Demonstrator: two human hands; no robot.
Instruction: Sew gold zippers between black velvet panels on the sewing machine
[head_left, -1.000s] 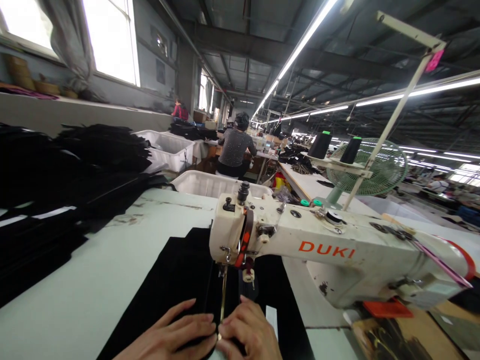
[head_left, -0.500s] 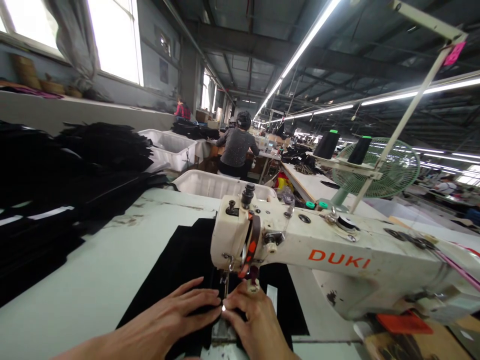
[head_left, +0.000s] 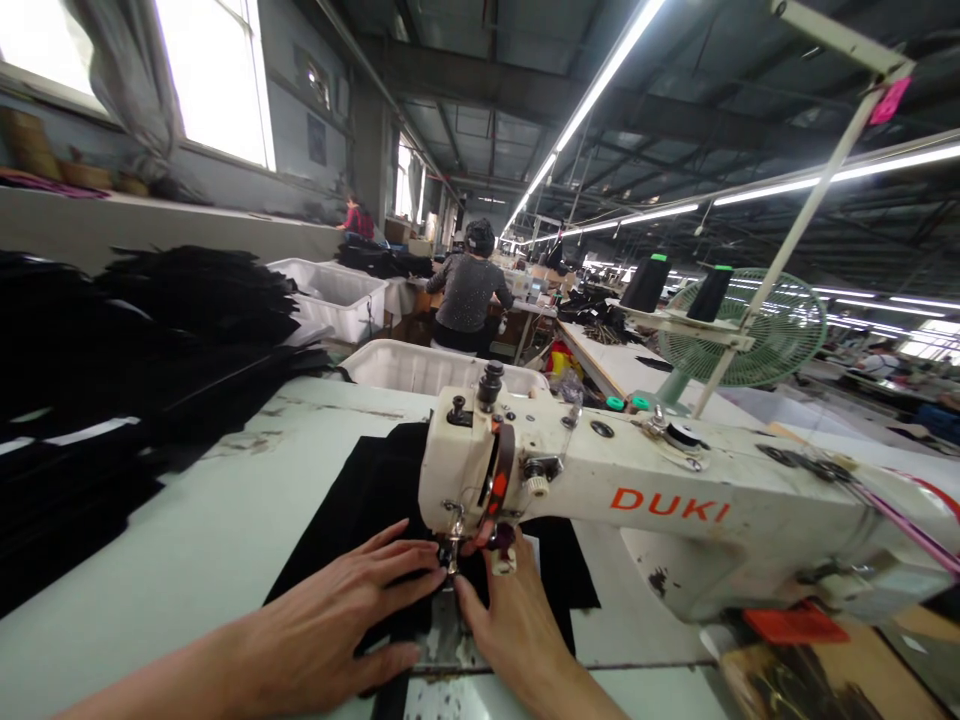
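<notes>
A black fabric piece [head_left: 337, 530] lies on the pale green table under the head of a white sewing machine [head_left: 577, 480]. My left hand [head_left: 345, 605] rests on the fabric left of the presser foot [head_left: 451, 555], fingers stretched out and thumb apart. On the other side, my right hand [head_left: 517, 620] lies on the cloth, its thumb held apart near the foot and its other fingers partly hidden behind the machine head. Both hands touch the fabric and neither grasps it. A pale strip [head_left: 533, 555] shows beside the right hand, partly covered.
Stacks of black cut fabric [head_left: 202, 300] fill the left side. White plastic bins [head_left: 442, 365] stand behind the table. Thread cones [head_left: 645, 283] and a green fan [head_left: 750, 325] are at the right. A person [head_left: 472, 285] sits working further ahead.
The black fabric has moved away from me under the presser foot. Both hands have shifted forward with it, and the right thumb and fingers have spread from their earlier pinch.
</notes>
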